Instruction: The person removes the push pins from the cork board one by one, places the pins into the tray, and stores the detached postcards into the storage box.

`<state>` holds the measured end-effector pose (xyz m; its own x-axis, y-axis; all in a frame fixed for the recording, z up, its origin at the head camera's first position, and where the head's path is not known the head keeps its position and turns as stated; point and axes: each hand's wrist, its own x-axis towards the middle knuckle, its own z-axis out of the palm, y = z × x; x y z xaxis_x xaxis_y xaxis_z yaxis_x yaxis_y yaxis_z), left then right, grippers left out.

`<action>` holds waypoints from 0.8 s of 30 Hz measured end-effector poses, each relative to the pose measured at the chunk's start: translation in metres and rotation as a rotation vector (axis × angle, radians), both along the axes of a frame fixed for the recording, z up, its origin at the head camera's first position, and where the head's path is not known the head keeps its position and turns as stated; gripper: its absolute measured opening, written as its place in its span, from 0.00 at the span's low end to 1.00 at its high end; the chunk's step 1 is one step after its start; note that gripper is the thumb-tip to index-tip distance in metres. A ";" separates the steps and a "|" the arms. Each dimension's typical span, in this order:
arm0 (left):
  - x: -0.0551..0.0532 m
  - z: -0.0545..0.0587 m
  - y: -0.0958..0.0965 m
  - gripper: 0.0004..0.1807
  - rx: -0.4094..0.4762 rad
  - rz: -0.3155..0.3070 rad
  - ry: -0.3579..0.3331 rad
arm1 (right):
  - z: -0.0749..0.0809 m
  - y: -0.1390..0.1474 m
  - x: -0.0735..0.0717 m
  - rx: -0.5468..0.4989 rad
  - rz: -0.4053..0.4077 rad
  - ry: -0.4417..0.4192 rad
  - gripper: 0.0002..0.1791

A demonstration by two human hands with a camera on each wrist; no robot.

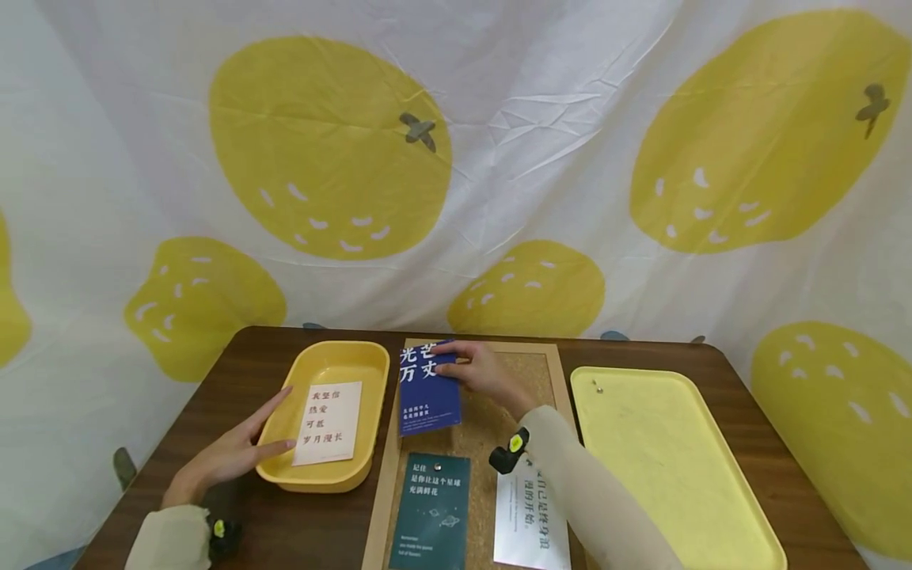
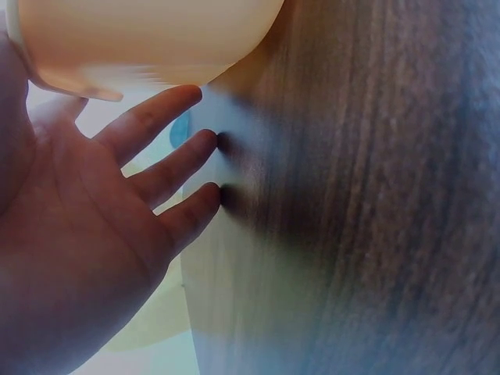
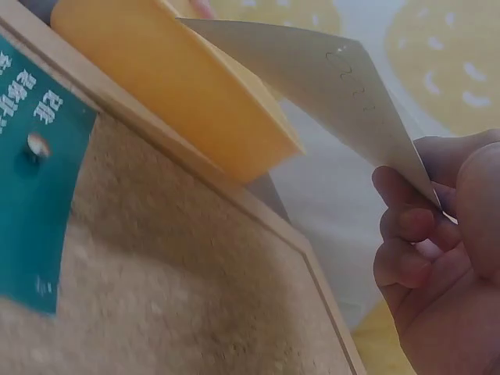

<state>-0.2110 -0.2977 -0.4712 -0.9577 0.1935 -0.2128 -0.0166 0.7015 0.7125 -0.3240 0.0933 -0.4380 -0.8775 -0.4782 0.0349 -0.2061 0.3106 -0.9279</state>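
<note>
My right hand (image 1: 492, 376) pinches a blue card (image 1: 431, 404) with white lettering by its upper right edge. In the right wrist view the card's pale back tilts up, off the corkboard (image 3: 180, 219). On the left, my left hand (image 1: 231, 455) rests at the rim of a yellow plastic tub (image 1: 366, 467), its thumb and index finger on the rim. The left wrist view has the other fingers (image 2: 176, 176) straight and spread beside the tub. A cream card (image 1: 331, 423) with dark lettering lies inside the tub.
A dark green card (image 1: 431, 514) with a pushpin (image 1: 438, 467) at its top is on the wood-framed corkboard, left of a silvery card (image 1: 527, 526) partly behind my right sleeve. Right of the board is a pale yellow tray (image 1: 655, 443) with small pins (image 1: 598, 388) near its corner.
</note>
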 end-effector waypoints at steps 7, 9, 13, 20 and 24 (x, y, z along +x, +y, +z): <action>0.000 0.000 0.001 0.46 0.005 -0.004 -0.001 | 0.002 -0.014 0.003 -0.012 0.013 -0.021 0.18; 0.000 0.000 0.001 0.46 0.009 -0.005 0.007 | 0.004 -0.019 0.005 -0.007 0.016 -0.020 0.17; 0.000 -0.001 0.001 0.46 0.020 -0.007 0.017 | 0.007 -0.032 0.009 -0.012 0.033 -0.028 0.17; 0.001 0.000 0.001 0.46 0.030 -0.006 0.015 | 0.006 -0.057 0.016 -0.040 0.044 -0.042 0.17; 0.000 0.000 0.002 0.46 0.019 -0.003 0.005 | 0.004 -0.066 0.019 -0.046 0.041 -0.056 0.17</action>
